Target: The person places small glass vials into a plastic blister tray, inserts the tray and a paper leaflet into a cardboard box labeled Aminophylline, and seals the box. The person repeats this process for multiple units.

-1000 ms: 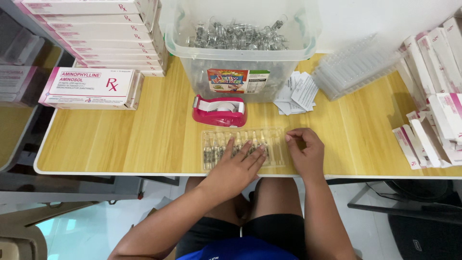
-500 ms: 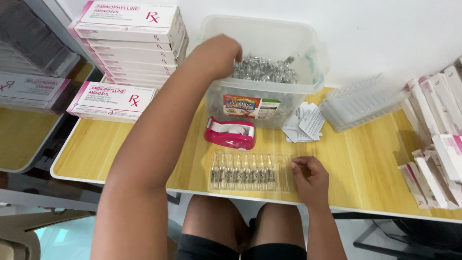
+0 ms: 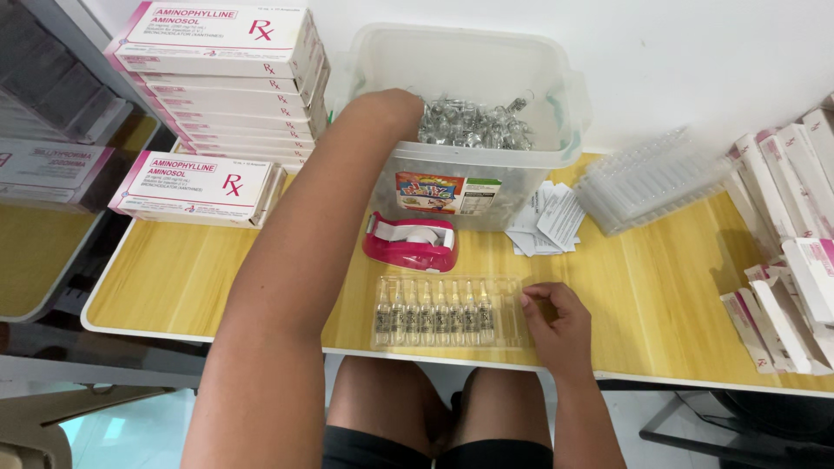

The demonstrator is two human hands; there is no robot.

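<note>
Tray point(image 3: 447, 313): I see it on the table point(image 3: 174, 287) edge, with little vials point(image 3: 432, 311) in a row.
Right hand point(image 3: 560, 326): my fingers pinch the tray's right end.
Left hand point(image 3: 395, 108): I reach into the tub point(image 3: 473, 69) of vials; I cannot tell about the fingers.
Tape point(image 3: 411, 243): between tub and tray.

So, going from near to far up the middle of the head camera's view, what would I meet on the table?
Clear plastic tray of glass ampoules → pink tape dispenser → big clear plastic tub of loose ampoules, with the left hand reaching inside.
</note>
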